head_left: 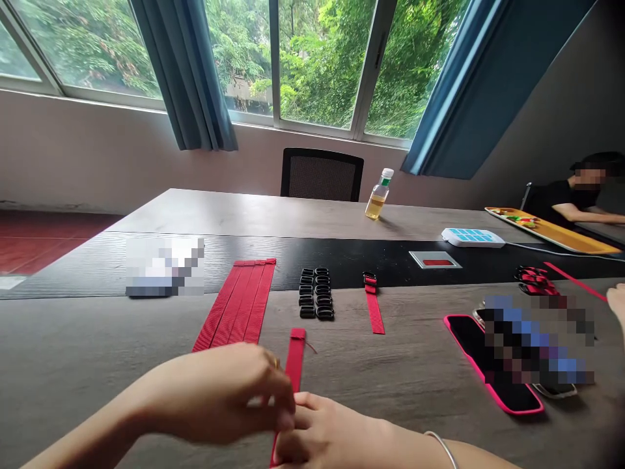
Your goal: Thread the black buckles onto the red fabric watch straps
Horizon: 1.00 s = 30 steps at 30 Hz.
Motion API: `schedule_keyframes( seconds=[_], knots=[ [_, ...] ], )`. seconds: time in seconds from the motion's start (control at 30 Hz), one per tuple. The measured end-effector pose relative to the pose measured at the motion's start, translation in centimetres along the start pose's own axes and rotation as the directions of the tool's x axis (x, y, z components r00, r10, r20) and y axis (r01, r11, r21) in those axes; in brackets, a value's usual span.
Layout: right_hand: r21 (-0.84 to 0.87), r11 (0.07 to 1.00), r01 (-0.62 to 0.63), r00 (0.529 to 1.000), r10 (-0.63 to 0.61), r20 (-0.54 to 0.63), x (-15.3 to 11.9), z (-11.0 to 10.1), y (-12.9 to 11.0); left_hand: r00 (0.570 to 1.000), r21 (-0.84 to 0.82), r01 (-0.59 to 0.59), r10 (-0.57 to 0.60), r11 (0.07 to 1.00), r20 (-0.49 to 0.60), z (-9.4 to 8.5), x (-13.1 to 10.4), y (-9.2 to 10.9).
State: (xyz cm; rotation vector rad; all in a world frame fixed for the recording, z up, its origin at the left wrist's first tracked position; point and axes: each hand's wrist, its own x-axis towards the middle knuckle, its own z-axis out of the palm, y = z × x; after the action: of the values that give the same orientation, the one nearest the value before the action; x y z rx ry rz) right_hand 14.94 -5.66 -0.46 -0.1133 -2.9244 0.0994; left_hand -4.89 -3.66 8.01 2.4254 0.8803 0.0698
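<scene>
A single red webbing strap [295, 365] lies lengthwise in front of me, its far end folded over and a loose thread beside it. My left hand [234, 391] is over the strap with fingers bent into a pinch; what sits between the fingertips is hidden. Against it, my right hand [332, 426] closes its fingers on the strap's near part, which is mostly covered. Beyond my left hand, several red straps [239, 299] lie side by side. Black buckles [316, 293] stand in two columns past the single strap. To their right is a red strap with a black buckle [374, 303].
At right lie a pink-edged phone [493, 365], a blurred item, and a pile of buckled red straps [536, 279]. Farther back are a bottle [377, 195], a white power strip [472, 238], a small framed plate [434, 260] and an orange tray [576, 238]. Another person's hand [618, 303] shows at right.
</scene>
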Motion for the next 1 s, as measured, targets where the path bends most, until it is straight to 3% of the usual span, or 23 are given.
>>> schedule_keyframes(
  seconds=[0.1, 0.2, 0.3, 0.47, 0.67, 1.0],
  knots=[
    [0.039, 0.999, -0.024, 0.998, 0.022, 0.052, 0.3, -1.3, -0.5, 0.998, -0.048, 0.007, -0.01, 0.999, -0.061, -1.4, 2.1, -0.7],
    [0.029, 0.99, -0.141, 0.977, 0.134, 0.166, 0.2, -2.7, -0.5, 0.984, -0.024, 0.015, -0.019, 1.0, -0.176, -1.3, 4.4, -2.2],
    [0.042, 0.943, -0.33, 0.919, 0.31, 0.244, -0.9, -3.9, 0.4, 0.96, 0.054, 0.052, -0.035, 0.997, -0.278, -0.9, 7.0, -3.1],
    [0.129, 0.795, -0.592, 0.798, 0.557, 0.231, -3.6, -5.3, 2.5, 0.962, 0.25, 0.124, -0.054, 0.96, -0.266, 0.5, 10.6, -3.0],
    [0.215, 0.776, -0.592, 0.804, 0.553, 0.22, -3.8, -4.7, 2.7, 0.967, 0.334, 0.173, -0.096, 0.927, -0.236, 2.6, 11.9, -2.8],
    [0.187, 0.733, -0.654, 0.755, 0.618, 0.22, -3.6, -4.7, 3.0, 0.951, 0.345, 0.249, -0.161, 0.905, -0.263, 3.2, 12.7, -3.2]
  ],
)
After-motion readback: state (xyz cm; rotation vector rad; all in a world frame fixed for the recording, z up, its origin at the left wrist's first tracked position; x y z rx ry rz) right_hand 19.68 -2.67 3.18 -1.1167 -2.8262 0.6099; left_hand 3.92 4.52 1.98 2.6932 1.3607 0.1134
